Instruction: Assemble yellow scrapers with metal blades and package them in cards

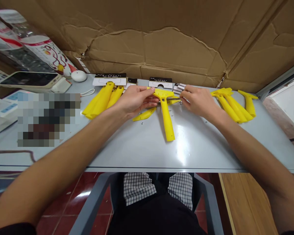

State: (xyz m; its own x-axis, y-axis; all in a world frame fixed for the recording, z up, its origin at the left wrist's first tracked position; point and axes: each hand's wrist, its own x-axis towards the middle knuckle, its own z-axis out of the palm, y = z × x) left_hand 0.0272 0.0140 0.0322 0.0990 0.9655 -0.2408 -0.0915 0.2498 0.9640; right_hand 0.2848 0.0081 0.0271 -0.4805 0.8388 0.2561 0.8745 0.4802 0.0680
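My left hand point(134, 100) grips the left end of a yellow T-shaped plastic piece point(167, 117), whose handle points toward me. Under its head lies a thin dark metal strip, partly hidden. My right hand point(195, 99) has its fingers pinched together at the strip's right end; what exactly they hold is too small to make out. Beneath the T-piece a flat yellow part point(145, 115) rests on the table, with several tiny metal nuts or screws point(170, 115) scattered around.
More yellow handles point(100, 101) lie at the left and others point(235, 106) at the right. Black-and-white cards point(160, 83) line the cardboard wall point(147, 45). Bottles point(44, 49), a phone point(30, 80) and a white mouse-like object point(78, 75) stand at the left on the grey table point(137, 153).
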